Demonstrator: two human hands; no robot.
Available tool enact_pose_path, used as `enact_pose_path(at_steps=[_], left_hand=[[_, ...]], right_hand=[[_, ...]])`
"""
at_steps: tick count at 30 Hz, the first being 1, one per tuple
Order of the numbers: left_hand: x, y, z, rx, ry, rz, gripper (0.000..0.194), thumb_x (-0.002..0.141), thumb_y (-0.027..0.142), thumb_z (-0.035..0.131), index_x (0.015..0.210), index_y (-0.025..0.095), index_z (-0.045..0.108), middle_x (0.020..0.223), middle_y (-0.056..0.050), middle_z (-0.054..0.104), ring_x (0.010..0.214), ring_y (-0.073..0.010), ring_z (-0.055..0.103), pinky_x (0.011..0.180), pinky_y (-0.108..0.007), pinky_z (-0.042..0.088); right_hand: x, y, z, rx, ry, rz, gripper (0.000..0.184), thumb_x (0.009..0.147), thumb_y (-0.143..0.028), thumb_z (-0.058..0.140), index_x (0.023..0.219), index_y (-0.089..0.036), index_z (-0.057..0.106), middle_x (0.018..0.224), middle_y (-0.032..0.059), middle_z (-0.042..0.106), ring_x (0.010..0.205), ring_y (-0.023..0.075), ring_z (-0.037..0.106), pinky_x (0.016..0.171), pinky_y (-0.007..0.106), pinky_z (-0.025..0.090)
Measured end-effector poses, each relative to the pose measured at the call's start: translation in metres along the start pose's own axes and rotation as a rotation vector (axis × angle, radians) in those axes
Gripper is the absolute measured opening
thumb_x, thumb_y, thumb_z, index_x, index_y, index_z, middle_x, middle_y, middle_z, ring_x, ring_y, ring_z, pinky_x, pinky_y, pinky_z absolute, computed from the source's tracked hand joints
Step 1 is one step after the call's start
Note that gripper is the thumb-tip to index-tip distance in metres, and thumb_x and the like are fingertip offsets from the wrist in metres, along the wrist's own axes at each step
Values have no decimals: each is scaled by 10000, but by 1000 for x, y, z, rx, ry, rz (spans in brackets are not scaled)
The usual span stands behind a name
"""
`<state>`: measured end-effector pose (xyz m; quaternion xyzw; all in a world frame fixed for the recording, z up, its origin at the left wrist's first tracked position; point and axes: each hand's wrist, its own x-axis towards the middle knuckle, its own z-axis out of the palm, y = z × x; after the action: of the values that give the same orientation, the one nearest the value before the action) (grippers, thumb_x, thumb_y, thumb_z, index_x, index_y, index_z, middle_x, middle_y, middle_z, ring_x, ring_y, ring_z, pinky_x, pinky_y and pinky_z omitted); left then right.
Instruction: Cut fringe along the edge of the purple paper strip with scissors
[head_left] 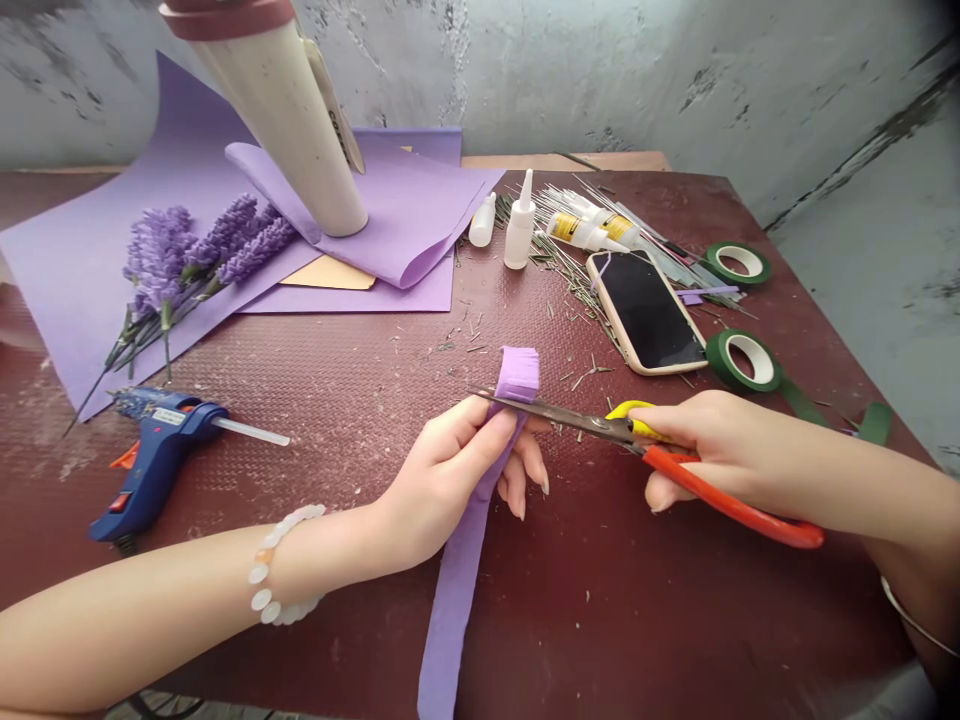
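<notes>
A long strip of purple paper point(459, 580) hangs from my left hand point(442, 470), pinched between thumb and fingers near its upper end. Above the pinch, the strip's top is cut into a fine fringe. My right hand point(720, 450) grips a pair of scissors point(622, 428) with one yellow and one red handle. The blades reach left across the strip, just under the fringe and close to my left thumb. A beaded bracelet point(264, 572) circles my left wrist.
At left lie a blue glue gun point(169, 450) and purple flowers point(202, 245) on purple sheets point(67, 260). A tall cup point(289, 120) stands behind. Small glue bottles point(520, 230), wires point(570, 280), a phone point(652, 315) and green tape rolls point(765, 362) occupy the back right.
</notes>
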<state>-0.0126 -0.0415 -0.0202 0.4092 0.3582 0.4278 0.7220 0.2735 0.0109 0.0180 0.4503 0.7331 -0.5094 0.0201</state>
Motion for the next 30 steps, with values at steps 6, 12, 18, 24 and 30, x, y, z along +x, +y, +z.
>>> enact_pose_path(at_steps=[6, 12, 18, 24, 30], left_hand=[[-2, -3, -2, -44, -30, 22, 390, 1102, 535, 784, 1062, 151, 727, 803, -43, 787, 567, -145, 692, 597, -270, 569], [-1, -2, -2, -39, -43, 19, 386, 1095, 538, 788, 1070, 159, 719, 798, -41, 784, 553, -142, 678, 584, -269, 562], [0, -2, 0, -5, -30, 16, 349, 1114, 506, 763, 1055, 167, 701, 747, 4, 717, 535, -120, 634, 579, -254, 539], [2, 0, 1, 88, 75, 85, 369, 1135, 510, 725, 941, 210, 635, 683, 50, 629, 518, -112, 570, 563, -256, 511], [3, 2, 1, 131, 87, 116, 414, 1168, 473, 686, 860, 211, 597, 667, 49, 632, 535, -98, 588, 606, -245, 523]], right_hand=[[5, 21, -7, -19, -112, -85, 362, 980, -615, 769, 851, -281, 713, 658, -49, 660, 552, 181, 475, 547, 324, 327], [6, 26, -7, -10, -137, -74, 346, 940, -548, 812, 807, -276, 645, 658, -66, 597, 584, 174, 434, 567, 322, 312], [6, 16, -5, 1, -82, 8, 319, 856, -486, 872, 842, -288, 621, 676, -77, 589, 604, 180, 468, 555, 307, 351], [6, 12, 0, -272, 132, 63, 495, 684, -460, 1004, 996, -324, 644, 831, -46, 717, 709, 265, 666, 614, 332, 499], [2, 2, 6, -316, 248, 55, 527, 709, -569, 1011, 987, -323, 637, 843, -14, 761, 720, 313, 721, 633, 379, 507]])
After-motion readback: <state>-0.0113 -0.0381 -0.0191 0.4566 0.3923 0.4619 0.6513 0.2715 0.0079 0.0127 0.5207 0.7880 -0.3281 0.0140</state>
